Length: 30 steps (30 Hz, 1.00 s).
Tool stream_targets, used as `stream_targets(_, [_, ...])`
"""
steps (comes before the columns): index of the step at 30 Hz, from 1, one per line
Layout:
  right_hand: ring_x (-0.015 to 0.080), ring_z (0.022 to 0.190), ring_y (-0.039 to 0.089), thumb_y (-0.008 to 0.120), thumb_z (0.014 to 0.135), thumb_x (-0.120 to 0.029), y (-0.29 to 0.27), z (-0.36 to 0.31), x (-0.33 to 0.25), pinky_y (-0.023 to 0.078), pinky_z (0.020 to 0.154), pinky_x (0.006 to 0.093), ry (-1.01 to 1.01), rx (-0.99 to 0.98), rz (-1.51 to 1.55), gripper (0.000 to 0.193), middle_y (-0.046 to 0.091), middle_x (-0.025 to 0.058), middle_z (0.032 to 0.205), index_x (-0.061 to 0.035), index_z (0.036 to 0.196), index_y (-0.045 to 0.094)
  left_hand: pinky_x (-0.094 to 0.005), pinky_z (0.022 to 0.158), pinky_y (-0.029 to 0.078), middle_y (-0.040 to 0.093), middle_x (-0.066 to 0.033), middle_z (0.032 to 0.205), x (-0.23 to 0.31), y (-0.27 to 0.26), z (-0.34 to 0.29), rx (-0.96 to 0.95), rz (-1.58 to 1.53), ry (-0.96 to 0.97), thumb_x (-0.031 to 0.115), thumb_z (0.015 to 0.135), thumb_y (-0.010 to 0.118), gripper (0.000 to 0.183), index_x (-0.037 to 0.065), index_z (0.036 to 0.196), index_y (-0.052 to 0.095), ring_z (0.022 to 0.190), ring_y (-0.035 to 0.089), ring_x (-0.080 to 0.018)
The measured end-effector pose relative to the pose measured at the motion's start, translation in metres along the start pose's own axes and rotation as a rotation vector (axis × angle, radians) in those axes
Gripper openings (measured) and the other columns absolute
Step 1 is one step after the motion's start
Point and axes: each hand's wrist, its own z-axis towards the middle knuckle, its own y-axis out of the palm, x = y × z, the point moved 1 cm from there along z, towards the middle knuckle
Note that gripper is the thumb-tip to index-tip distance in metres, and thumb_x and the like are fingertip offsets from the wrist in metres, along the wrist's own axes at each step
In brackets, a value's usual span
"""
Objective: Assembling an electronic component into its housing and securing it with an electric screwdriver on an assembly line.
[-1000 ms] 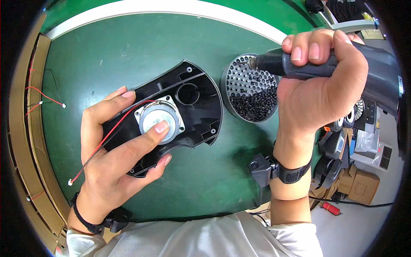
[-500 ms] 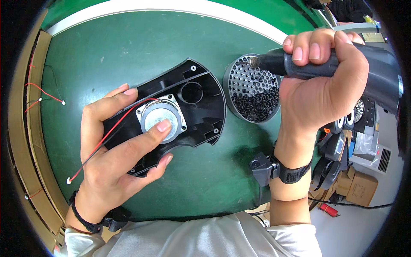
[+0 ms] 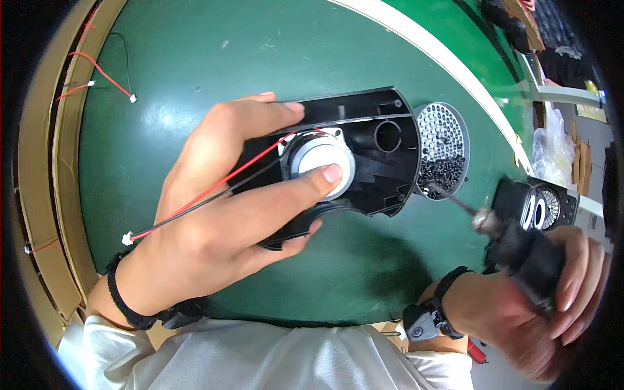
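A black plastic housing (image 3: pixel 370 179) rests in my left hand (image 3: pixel 208 188), which is closed around its left side. My left thumb presses on the round silver back of a speaker (image 3: pixel 315 153) seated in the housing. Red and black wires run from the speaker over the hand to a white connector (image 3: pixel 127 238). My right hand (image 3: pixel 513 325) is wrapped round a black electric screwdriver (image 3: pixel 530 260), slightly blurred. Its bit points left, the tip at the near edge of a round grey dish (image 3: pixel 460 127). Black screws (image 3: pixel 443 170) are heaped in the dish's near half.
Cardboard dividers (image 3: pixel 71 195) line the table's left edge, with loose red and black wires (image 3: pixel 104 75) hanging over. A white strip (image 3: pixel 448 71) borders the green table (image 3: pixel 169 78) at the far side. Black parts with a fan-like grille (image 3: pixel 547 207) sit right of the dish.
My right hand has brought the screwdriver down toward me, its tip going from the dish's far part to the near edge. My left hand and the housing sit farther right, close against the dish.
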Motion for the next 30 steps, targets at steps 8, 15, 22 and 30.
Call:
stream_targets(8, [0.0114,0.057,0.049,0.064,0.087,-0.012,0.033,-0.020,0.027,0.041,0.067,0.0301,0.425,0.108,-0.195,0.027,0.049,-0.0027,0.064,-0.0065,0.103,0.042,-0.0561,0.104,0.049,0.055,-0.0229,0.126,-0.004,-0.001,-0.004,0.009,-0.023,-0.033,0.008,0.050,0.089,0.062,0.013,0.110,0.077,0.115,0.058,-0.0378])
stream_targets(15, [0.0134,0.060,0.051,0.059,0.091,-0.014,0.027,-0.022,0.037,0.041,0.069,0.0328,0.372,-0.024,-0.144,0.027,0.050,-0.0002,0.069,-0.0048,0.110,0.042,-0.0538,0.102,0.050,0.056,-0.0225,0.126,-0.004,0.001,-0.003,0.037,-0.081,-0.043,0.008,0.050,0.089,0.059,0.012,0.108,0.078,0.114,0.058,-0.0375])
stream_targets(22, [0.0135,0.060,0.051,0.057,0.091,-0.015,0.030,-0.020,0.040,0.040,0.069,0.0331,0.391,-0.046,-0.117,0.026,0.049,0.0002,0.070,-0.0041,0.109,0.043,-0.0548,0.102,0.050,0.057,-0.0217,0.122,-0.003,0.002,-0.002,0.052,-0.079,-0.028,0.008,0.051,0.089,0.056,0.011,0.106,0.078,0.113,0.058,-0.0376])
stream_targets(30, [0.0138,0.059,0.049,0.056,0.093,-0.017,0.034,-0.022,0.044,0.040,0.068,0.0347,0.422,-0.017,-0.197,0.025,0.049,0.0010,0.071,-0.0043,0.109,0.043,-0.0566,0.101,0.050,0.058,-0.0203,0.120,-0.003,0.001,-0.002,0.043,-0.086,-0.020,0.009,0.051,0.088,0.055,0.009,0.105,0.078,0.112,0.059,-0.0385])
